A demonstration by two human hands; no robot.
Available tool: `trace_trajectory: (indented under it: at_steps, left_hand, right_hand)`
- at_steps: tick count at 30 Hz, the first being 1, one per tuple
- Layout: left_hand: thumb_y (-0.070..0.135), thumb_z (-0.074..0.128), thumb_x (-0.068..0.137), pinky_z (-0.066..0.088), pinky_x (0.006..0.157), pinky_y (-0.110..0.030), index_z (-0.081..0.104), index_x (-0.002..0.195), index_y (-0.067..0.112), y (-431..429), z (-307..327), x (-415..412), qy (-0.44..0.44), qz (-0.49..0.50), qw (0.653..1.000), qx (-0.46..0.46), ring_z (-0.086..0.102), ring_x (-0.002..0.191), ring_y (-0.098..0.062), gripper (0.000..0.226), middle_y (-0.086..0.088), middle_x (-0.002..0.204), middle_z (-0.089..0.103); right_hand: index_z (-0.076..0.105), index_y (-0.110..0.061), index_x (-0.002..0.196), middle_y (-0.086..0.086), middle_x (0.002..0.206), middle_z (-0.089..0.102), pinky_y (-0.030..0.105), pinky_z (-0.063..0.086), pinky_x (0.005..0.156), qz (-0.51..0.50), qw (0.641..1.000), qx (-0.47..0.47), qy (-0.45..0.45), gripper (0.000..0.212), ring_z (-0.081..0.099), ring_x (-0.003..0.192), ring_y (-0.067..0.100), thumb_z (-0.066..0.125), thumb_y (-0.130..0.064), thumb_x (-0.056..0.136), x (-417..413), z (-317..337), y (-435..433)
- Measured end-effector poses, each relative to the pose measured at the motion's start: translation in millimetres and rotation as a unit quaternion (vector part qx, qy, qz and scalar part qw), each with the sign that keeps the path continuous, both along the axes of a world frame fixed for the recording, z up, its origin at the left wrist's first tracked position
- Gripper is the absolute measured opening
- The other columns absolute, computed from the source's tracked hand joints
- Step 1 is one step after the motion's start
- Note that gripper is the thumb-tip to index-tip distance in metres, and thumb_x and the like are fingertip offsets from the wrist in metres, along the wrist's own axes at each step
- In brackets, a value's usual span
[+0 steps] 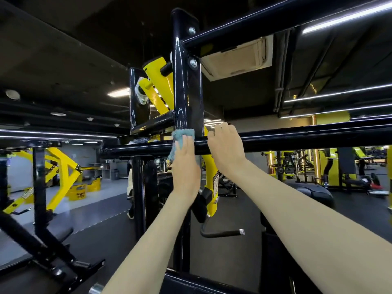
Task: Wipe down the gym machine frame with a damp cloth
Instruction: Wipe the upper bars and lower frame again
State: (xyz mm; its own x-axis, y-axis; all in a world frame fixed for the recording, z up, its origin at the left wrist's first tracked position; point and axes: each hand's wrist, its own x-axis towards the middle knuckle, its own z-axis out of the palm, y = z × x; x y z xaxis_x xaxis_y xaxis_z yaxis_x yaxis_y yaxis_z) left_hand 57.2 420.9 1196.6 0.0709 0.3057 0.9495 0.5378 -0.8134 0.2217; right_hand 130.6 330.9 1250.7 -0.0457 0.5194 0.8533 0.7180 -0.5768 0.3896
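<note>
Overhead, both bare arms reach up to the frame of a black and yellow gym machine. The left hand lies flat, fingers straight and together, pressing a small teal terry cloth against the glossy black steel upright post, right where that post meets the black round horizontal crossbar. The cloth shows above the fingertips, and a loose corner hangs down at the left side of the hand, in front of the crossbar. Just to the right of the post, the right hand grasps the same crossbar, its fingers curled over the top of the tube and the wrist below it. The two hands are near each other but apart. Faint streaks show on the post above the cloth. Two silver bolts sit on the post higher up, where a second black bar joins it. Behind the post a yellow painted lever arm slants upward, and a beige square ceiling air unit sits to the right.
</note>
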Motion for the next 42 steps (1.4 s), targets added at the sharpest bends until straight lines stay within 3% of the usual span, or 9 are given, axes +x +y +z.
trace_trajectory:
  at_steps: [3,8,12,18,22,26,29,33,42]
  left_hand:
    - [-0.013,0.042,0.09,0.031,0.113,-0.035,0.03,0.148,0.01,17.9,-3.3,-14.0,0.018,0.012,0.999,0.028,0.027,0.143,-0.026,0.063,-0.011,0.153,0.033]
    - [-0.013,0.042,0.086,0.045,0.08,-0.032,0.051,0.113,0.007,12.0,21.3,-22.2,-0.056,0.011,0.997,-0.048,0.052,0.102,-0.027,0.034,-0.012,0.11,0.053]
    - [-0.013,0.042,0.09,0.029,0.114,-0.035,0.041,0.141,0.007,6.2,-6.7,-10.7,0.013,-0.01,0.999,0.029,0.037,0.137,-0.03,0.055,-0.014,0.145,0.043]
    - [-0.014,0.044,0.083,0.047,0.083,-0.036,0.05,0.111,0.008,9.5,13.4,-23.9,-0.012,0.008,1.0,-0.024,0.051,0.107,-0.026,0.036,-0.008,0.112,0.053]
    - [-0.006,0.043,0.092,0.042,0.105,-0.041,0.039,0.14,0.005,21.0,-2.8,-29.1,0.033,-0.035,0.999,0.018,0.039,0.134,-0.029,0.049,-0.014,0.143,0.043]
    - [-0.014,0.043,0.085,0.048,0.089,-0.036,0.048,0.122,0.006,15.9,8.3,-32.0,-0.005,0.004,1.0,-0.012,0.052,0.108,-0.024,0.042,-0.011,0.121,0.053]
    - [-0.016,0.045,0.086,0.038,0.109,-0.036,0.05,0.131,0.004,7.4,-9.3,-26.6,0.048,-0.022,0.996,0.066,0.048,0.126,-0.028,0.05,-0.013,0.132,0.054]
    - [-0.015,0.046,0.08,0.047,0.089,-0.04,0.056,0.111,0.004,18.2,5.2,-36.4,0.016,-0.006,1.0,0.021,0.053,0.1,-0.024,0.038,-0.009,0.109,0.059]
    - [-0.008,0.049,0.087,0.046,0.09,-0.032,0.054,0.12,0.008,40.0,4.5,-49.6,-0.025,-0.004,1.0,-0.009,0.053,0.105,-0.021,0.037,-0.006,0.116,0.056]
  right_hand:
    - [0.057,-0.013,0.101,0.003,0.09,0.049,0.03,0.037,0.078,0.001,1.0,0.006,0.006,0.011,0.048,0.09,0.019,0.059,-0.017,0.091,1.6,-0.1,1.3]
    - [0.058,-0.014,0.101,0.003,0.092,0.052,0.03,0.033,0.074,-0.003,1.0,0.01,0.005,0.015,0.045,0.086,0.018,0.063,-0.023,0.089,1.3,-1.1,-0.1]
    - [0.057,-0.014,0.107,0.003,0.101,0.055,0.03,0.038,0.082,-0.008,1.0,0.012,-0.008,0.026,0.05,0.097,0.019,0.065,-0.032,0.089,5.0,-3.5,2.4]
    - [0.057,-0.013,0.111,0.004,0.104,0.055,0.031,0.039,0.086,-0.007,1.0,0.008,0.001,0.027,0.049,0.1,0.02,0.063,-0.031,0.091,3.9,-2.5,0.7]
    - [0.056,-0.013,0.11,0.003,0.104,0.054,0.03,0.038,0.086,-0.005,1.0,0.015,-0.004,0.025,0.049,0.099,0.019,0.062,-0.029,0.092,6.5,-3.0,1.1]
    - [0.057,-0.015,0.107,0.002,0.103,0.054,0.03,0.039,0.085,-0.013,1.0,0.009,-0.005,0.023,0.049,0.099,0.019,0.063,-0.029,0.091,2.4,-2.5,-1.2]
    - [0.055,-0.016,0.106,0.001,0.104,0.054,0.029,0.038,0.085,-0.018,1.0,0.013,-0.013,0.02,0.049,0.099,0.018,0.062,-0.03,0.091,2.9,-3.4,-2.0]
    - [0.055,-0.015,0.104,0.001,0.102,0.054,0.03,0.038,0.085,-0.012,1.0,0.009,-0.009,0.019,0.049,0.097,0.018,0.061,-0.028,0.092,-0.4,-2.5,-3.6]
    - [0.057,-0.015,0.102,0.001,0.095,0.05,0.029,0.037,0.082,-0.027,1.0,0.005,-0.011,0.016,0.047,0.093,0.017,0.061,-0.028,0.093,-0.3,-4.6,-1.4]
